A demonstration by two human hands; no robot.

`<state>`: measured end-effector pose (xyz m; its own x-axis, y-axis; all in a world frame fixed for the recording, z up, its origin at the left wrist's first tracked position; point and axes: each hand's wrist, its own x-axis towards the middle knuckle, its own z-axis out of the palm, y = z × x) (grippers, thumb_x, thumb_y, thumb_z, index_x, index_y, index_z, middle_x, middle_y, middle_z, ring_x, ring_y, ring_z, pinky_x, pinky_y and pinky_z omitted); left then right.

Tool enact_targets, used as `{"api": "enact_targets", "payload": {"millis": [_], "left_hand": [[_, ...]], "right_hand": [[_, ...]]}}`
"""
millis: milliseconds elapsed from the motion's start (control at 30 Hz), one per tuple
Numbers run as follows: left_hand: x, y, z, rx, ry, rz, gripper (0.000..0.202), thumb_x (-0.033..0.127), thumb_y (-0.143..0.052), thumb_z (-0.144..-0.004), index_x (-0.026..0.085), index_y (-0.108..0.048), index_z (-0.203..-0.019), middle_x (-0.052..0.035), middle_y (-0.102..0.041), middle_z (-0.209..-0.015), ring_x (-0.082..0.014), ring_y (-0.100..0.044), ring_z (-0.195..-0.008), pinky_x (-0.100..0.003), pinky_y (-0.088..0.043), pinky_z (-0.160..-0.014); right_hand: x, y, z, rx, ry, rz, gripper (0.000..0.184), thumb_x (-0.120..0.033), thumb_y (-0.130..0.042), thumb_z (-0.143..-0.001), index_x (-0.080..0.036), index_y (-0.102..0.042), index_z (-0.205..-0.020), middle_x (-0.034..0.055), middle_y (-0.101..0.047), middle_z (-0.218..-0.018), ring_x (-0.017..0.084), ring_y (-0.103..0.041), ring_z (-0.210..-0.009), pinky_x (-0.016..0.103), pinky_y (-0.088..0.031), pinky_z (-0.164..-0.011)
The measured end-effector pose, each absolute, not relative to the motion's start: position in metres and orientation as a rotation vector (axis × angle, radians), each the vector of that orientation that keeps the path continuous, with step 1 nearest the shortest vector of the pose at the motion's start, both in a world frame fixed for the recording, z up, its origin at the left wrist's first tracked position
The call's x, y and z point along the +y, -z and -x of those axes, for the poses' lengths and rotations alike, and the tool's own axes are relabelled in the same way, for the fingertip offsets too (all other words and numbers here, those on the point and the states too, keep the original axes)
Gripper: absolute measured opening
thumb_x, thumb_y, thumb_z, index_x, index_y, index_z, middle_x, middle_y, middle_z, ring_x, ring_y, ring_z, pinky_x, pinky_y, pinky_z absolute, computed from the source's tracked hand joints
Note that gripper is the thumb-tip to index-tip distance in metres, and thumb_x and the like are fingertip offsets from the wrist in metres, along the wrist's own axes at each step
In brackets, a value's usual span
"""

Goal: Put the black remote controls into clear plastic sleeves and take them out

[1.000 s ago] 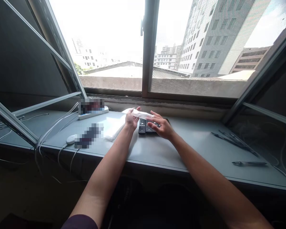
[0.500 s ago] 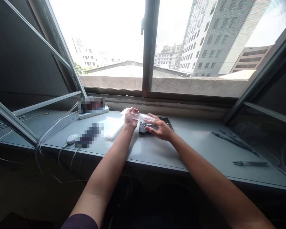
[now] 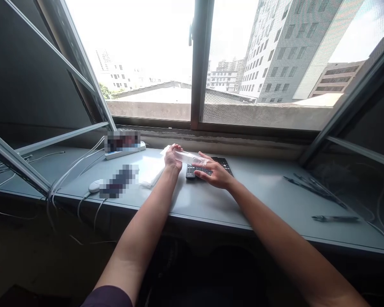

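Note:
A clear plastic sleeve [image 3: 192, 158] stretches between my two hands above the desk. My left hand [image 3: 173, 157], palm turned up, has its fingers curled round the sleeve's left end. My right hand [image 3: 217, 174] is at the sleeve's other end, fingers stretched out and thumb apart; whether some fingertips sit inside the sleeve I cannot tell. Black remote controls [image 3: 190, 171] lie side by side under and behind my right hand, which partly hides them. Left of my left hand lies a stack of white, translucent plastic sleeves [image 3: 150, 172].
A white power strip [image 3: 125, 152] with cables stands at the back left, near a round white charger [image 3: 95, 186] and a blurred-out object [image 3: 120, 181]. Pens [image 3: 335, 218] lie at the right. Metal frames [image 3: 80, 76] flank the desk [image 3: 272, 192] before a window.
My left hand has shifted slightly left, and the sleeve looks pulled straighter and flatter. My right hand has hardly moved.

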<state>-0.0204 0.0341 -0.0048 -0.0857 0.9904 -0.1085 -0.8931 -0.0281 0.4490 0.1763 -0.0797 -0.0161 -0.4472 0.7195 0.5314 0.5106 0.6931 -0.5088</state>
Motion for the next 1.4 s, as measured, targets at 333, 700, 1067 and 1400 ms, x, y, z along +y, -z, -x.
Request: {"api": "enact_targets", "payload": {"millis": [333,700,1067,1400], "left_hand": [[0.016,0.006,0.002,0.367,-1.425,-0.384,0.011,0.023,-0.076,-0.096,0.018,-0.067,-0.099,-0.0068,-0.076,-0.095,-0.0169,-0.077,-0.088,-0.031,-0.062,-0.092],[0.006,0.005,-0.010,0.373,-1.342,-0.467,0.008,0.020,-0.076,-0.096,0.018,-0.069,-0.097,-0.0053,-0.071,-0.093,-0.0140,-0.073,-0.081,-0.028,-0.062,-0.088],[0.028,0.006,0.019,0.391,-1.507,-0.206,0.015,0.010,-0.068,-0.093,0.020,-0.061,-0.084,0.0010,-0.066,-0.075,-0.0112,-0.069,-0.070,-0.025,-0.062,-0.084],[0.027,0.008,0.018,0.366,-1.460,-0.191,0.012,0.009,-0.069,-0.093,0.017,-0.062,-0.087,-0.0001,-0.068,-0.076,-0.0120,-0.070,-0.070,-0.026,-0.063,-0.082]], "right_hand": [[-0.082,0.013,-0.171,-2.119,-0.378,0.912,0.076,-0.057,-0.071,-0.103,-0.031,-0.047,-0.170,0.0094,-0.048,-0.173,0.037,-0.032,-0.167,0.060,-0.034,-0.133],[-0.080,0.018,-0.171,-2.125,-0.380,0.969,0.082,-0.053,-0.076,-0.099,-0.035,-0.042,-0.172,0.0064,-0.038,-0.179,0.037,-0.018,-0.171,0.064,-0.029,-0.134],[-0.065,0.011,-0.204,-1.747,-0.175,1.046,0.037,-0.053,-0.063,-0.105,-0.026,-0.086,-0.115,0.0102,-0.083,-0.123,0.035,-0.072,-0.128,0.056,-0.053,-0.118],[-0.045,0.039,-0.251,-1.558,-0.111,2.180,0.055,-0.030,-0.059,-0.103,-0.010,-0.057,-0.155,0.0290,-0.061,-0.151,0.048,-0.053,-0.145,0.061,-0.045,-0.116]]}}
